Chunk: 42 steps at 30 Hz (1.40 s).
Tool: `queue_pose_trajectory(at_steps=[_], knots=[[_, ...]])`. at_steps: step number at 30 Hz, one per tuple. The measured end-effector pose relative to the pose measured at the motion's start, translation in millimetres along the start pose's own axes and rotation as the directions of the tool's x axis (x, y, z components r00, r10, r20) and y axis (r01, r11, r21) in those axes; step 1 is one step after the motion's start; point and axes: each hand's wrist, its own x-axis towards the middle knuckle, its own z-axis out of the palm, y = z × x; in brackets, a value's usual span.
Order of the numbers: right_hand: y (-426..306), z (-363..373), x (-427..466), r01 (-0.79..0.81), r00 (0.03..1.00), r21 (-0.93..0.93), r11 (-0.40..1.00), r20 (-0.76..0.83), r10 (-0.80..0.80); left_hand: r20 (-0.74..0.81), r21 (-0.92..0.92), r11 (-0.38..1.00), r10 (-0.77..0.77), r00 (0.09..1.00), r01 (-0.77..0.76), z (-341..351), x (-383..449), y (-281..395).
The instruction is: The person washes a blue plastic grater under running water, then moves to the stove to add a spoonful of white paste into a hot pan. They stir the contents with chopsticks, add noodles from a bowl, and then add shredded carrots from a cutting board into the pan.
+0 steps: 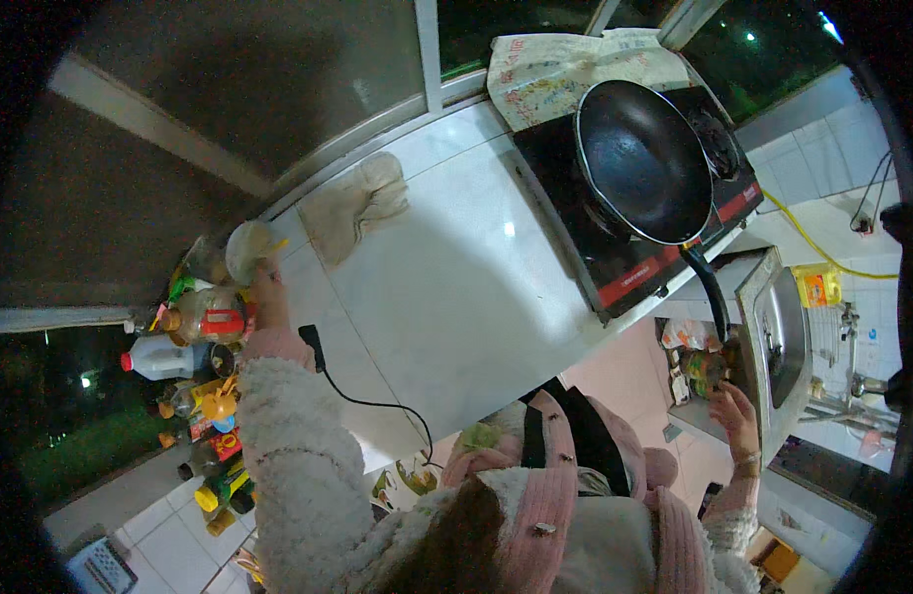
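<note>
My left hand [269, 289] reaches to the far left of the white-tiled counter [434, 297]. Its fingers meet the edge of a pale round container [248, 251], and their grip is hard to make out. Bottles crowd beside that forearm, among them a clear plastic jug with a red label [211, 318]. Low on the right, my right hand [734, 416] is held out near the sink with its fingers apart. In the picture its fingertips lie against a jar [705, 371] by the cabinet below; touching cannot be told. A black wok [642, 163] rests on the gas stove [560, 171].
A beige cloth [360, 204] lies at the counter's back edge. A black plug [312, 345] trails its cord over the front edge. The wok's handle [708, 289] juts past the stove towards the steel sink [786, 341]. A yellow hose [820, 249] runs along the right wall.
</note>
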Motion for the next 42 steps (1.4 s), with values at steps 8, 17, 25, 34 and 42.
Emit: queue_pose_trajectory(at_steps=[8, 17, 25, 34, 42], knots=[[-70.9, 119.6, 44.5, 0.149, 0.706, -0.057, 0.987, 0.705, -0.066, -0.019, 0.019, 0.996, -0.089, 0.996, 0.089, -7.1, -23.2, -22.4], [-35.3, 261.9, 94.4, 0.859, 0.35, -0.165, 0.484, 0.88, -0.322, -0.051, 0.059, 0.991, -0.121, 0.991, 0.124, -8.2, -70.6, -35.6], [-35.4, 291.5, 91.1, 0.78, 0.351, -0.141, 0.609, 0.905, -0.241, 0.007, -0.011, 0.985, -0.173, 0.985, 0.174, 16.3, -102.3, -52.6], [-14.6, 313.9, 97.5, 0.709, 0.356, -0.123, 0.695, 0.912, -0.202, 0.01, -0.021, 0.964, -0.265, 0.964, 0.266, 30.9, -188.4, -77.9], [-16.5, 380.5, 100.7, 0.279, 0.384, -0.102, 0.955, 0.923, -0.014, 0.124, 0.143, 0.866, -0.496, 0.859, 0.479, 41.2, -304.7, -105.6]])
